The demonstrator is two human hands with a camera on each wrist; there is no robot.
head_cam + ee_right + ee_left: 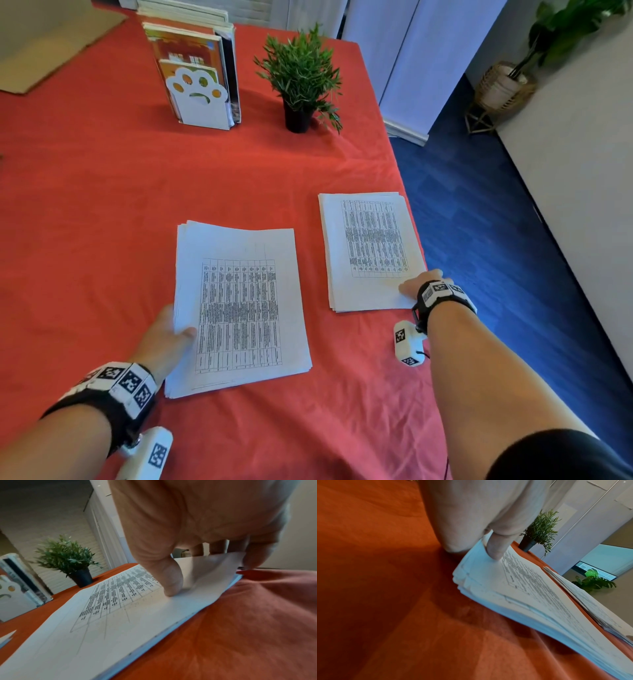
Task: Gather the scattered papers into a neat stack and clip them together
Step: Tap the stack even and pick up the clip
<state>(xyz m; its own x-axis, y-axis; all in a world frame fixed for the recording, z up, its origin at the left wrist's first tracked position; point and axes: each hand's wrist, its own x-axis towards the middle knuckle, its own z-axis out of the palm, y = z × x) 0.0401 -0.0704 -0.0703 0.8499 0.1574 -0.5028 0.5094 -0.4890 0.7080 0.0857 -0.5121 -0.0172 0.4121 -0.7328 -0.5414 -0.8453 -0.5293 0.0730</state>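
Note:
Two piles of printed white sheets lie on the red tablecloth (pixel 102 192). The left pile (pixel 239 308) sits near the middle, its sheets slightly fanned. My left hand (pixel 168 337) pinches its left edge, thumb on top and fingers underneath; the left wrist view shows the thumb (pixel 496 547) pressing the lifted pile (pixel 530 595). The right pile (pixel 370 250) lies by the table's right edge. My right hand (pixel 419 282) grips its near right corner; in the right wrist view the thumb (pixel 169 582) presses on top of the pile (pixel 102 622) and the fingers curl under the raised corner. No clip shows.
A white paw-shaped bookend with books (pixel 198 75) and a small potted plant (pixel 301 78) stand at the back. A cardboard sheet (pixel 44 44) lies at the far left. The table's right edge drops to a blue floor (pixel 496 222).

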